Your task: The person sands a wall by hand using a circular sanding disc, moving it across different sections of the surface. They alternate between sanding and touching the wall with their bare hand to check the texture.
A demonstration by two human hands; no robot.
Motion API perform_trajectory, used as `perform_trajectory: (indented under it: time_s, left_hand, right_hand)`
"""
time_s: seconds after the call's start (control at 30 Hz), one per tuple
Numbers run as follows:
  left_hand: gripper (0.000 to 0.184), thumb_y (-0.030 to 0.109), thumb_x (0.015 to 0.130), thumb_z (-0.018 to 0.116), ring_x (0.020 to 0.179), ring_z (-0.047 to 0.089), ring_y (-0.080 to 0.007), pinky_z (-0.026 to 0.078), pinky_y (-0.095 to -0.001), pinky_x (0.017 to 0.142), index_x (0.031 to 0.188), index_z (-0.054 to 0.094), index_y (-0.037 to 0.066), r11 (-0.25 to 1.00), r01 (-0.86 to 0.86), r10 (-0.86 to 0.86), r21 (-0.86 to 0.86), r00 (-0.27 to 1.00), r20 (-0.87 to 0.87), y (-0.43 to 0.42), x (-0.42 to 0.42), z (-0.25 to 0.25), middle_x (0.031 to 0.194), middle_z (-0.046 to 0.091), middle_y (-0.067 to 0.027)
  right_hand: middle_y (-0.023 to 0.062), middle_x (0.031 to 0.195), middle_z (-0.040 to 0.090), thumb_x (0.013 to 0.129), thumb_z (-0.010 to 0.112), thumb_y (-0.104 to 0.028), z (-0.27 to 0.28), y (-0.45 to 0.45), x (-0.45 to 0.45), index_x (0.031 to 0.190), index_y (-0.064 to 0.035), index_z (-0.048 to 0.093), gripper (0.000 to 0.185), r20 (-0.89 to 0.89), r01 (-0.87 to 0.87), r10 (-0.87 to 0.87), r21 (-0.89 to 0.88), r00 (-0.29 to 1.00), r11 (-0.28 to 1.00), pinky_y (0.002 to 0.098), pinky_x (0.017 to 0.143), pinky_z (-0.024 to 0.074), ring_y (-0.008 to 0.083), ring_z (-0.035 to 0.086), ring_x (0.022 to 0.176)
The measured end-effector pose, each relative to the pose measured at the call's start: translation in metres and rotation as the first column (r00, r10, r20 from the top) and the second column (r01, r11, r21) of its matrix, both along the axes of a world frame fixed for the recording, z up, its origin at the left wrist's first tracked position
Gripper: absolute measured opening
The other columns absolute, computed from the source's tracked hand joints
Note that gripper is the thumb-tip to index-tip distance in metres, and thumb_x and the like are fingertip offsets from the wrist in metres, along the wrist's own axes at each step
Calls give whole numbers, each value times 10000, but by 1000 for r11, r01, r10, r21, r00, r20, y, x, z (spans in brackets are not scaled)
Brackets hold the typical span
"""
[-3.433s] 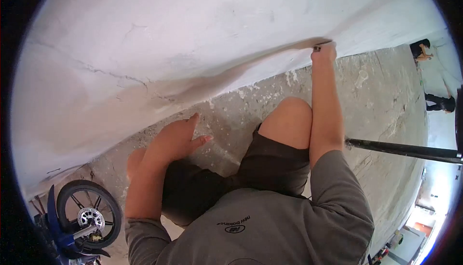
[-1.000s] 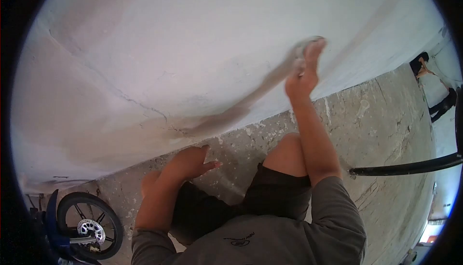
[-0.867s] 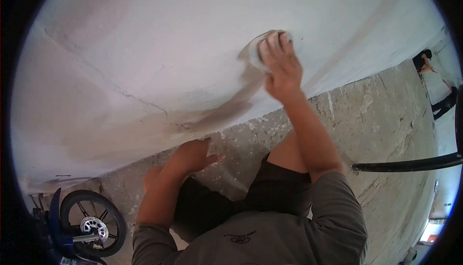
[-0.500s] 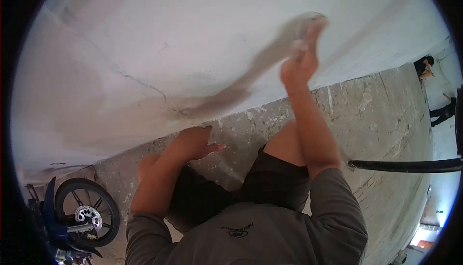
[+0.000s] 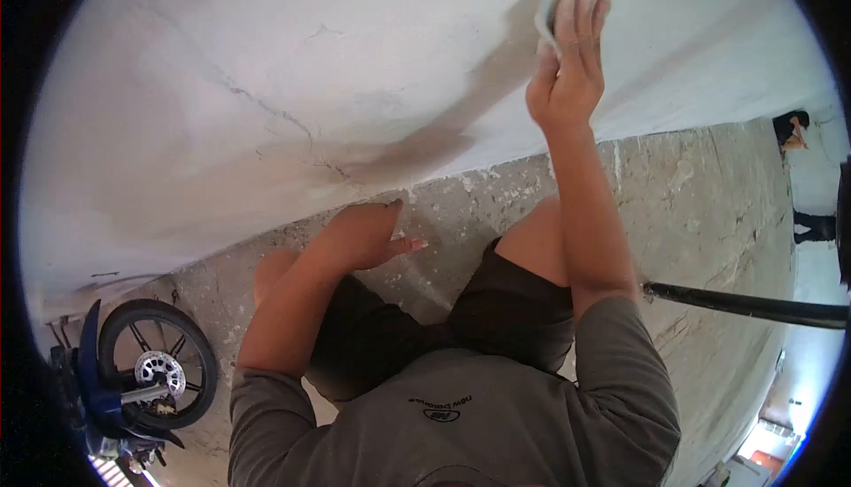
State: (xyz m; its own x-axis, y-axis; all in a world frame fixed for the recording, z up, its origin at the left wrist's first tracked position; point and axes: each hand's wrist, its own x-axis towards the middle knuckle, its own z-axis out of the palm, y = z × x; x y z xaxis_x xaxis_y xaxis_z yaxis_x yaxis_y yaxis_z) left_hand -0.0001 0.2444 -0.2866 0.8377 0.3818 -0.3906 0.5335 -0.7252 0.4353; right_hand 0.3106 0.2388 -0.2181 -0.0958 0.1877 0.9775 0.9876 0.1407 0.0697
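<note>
Head view, from my remote station. Right hand [image 5: 569, 70]: fingers [image 5: 583, 17] extended and spread over the back of a round pale pad [image 5: 547, 24], thumb at its lower side, so I log it as holding. The pad lies against the white wall [image 5: 399, 35], well above the wall's lower edge where it meets the concrete floor [image 5: 709, 203]. Whether the whole face is in contact I cannot tell; the hand covers much of it, and its material is unclear to me.

Left hand [image 5: 357, 237]: holds nothing that I can see. Thumb stands apart from the other fingers, a wide gap; the fingertips are partly hidden. It hangs just beside the wall's lower edge, over the floor, clear of the pad.

A crack [image 5: 284, 119] runs across the wall on the left hand's side, sloping toward the lower edge, well apart from the pad. A dark band, probably the arm's shadow, slants from the pad to the wall's foot.

Step in hand, my judgement: rubbing the wall surface with the pad. Next move calls for even pressure, the pad flat on the wall and the wrist able to swing. Risk: at this reach the pad could tip onto one rim.
</note>
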Motion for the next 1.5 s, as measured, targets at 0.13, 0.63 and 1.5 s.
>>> perform_trajectory:
  time_s: [0.13,0.63,1.5]
  left_hand:
    - [764,576,903,598,987,644,-433,502,-485,865,1248,523,-101,998,-38,31,46,989,144,2,-9,-3,1005,668,-281]
    - [776,584,880,616,1012,642,-418,493,-496,892,1262,526,-85,995,-95,92,25,992,86,4,-18,-6,1048,667,-275]
    - [803,601,878,603,1052,626,-432,482,-484,914,1334,483,-49,996,-46,43,-77,998,-37,4,-12,-4,1103,652,-288]
  right_hand:
    - [210,1436,513,1041,462,-352,-3,-19,40,1450,-49,464,509,-777,16,55,84,627,996,361,985,502,299,553,1270]
    - [256,1550,319,1051,402,-181,-15,-24,42,1446,77,404,472,-537,131,-123,-24,834,991,440,1167,296,408,285,1451]
    - [263,1519,368,1040,390,-129,0,-11,8,1448,57,414,449,-173,-45,40,-30,984,999,480,1152,329,428,298,1435]
